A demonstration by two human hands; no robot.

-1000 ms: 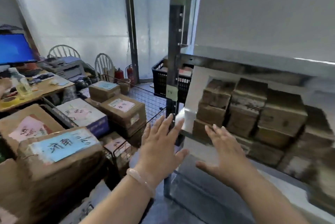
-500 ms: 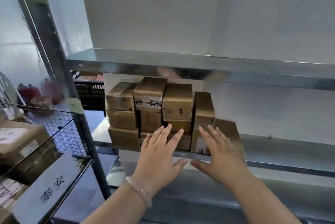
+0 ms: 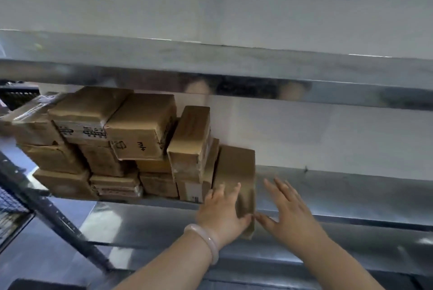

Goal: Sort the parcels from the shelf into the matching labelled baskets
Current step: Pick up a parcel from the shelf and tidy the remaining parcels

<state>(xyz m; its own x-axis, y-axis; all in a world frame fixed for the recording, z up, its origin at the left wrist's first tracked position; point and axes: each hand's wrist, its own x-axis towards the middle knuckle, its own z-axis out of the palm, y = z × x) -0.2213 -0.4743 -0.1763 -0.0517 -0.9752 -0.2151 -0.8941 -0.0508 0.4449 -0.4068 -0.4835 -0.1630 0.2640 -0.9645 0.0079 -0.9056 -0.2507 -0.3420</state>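
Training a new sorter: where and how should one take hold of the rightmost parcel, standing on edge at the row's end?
Probably by its front end, pinched across the two broad faces, coming from the front-right. The parcel stands narrow on edge, right face free, front end past the lip of the shelf; neighbouring parcels crowd its left.

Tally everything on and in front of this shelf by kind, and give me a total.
Brown parcels: 11 that can be told apart; the stack is blurred
Hands: 2, the left hand and the right hand
Bracelet: 1, on the left wrist
Total: 14
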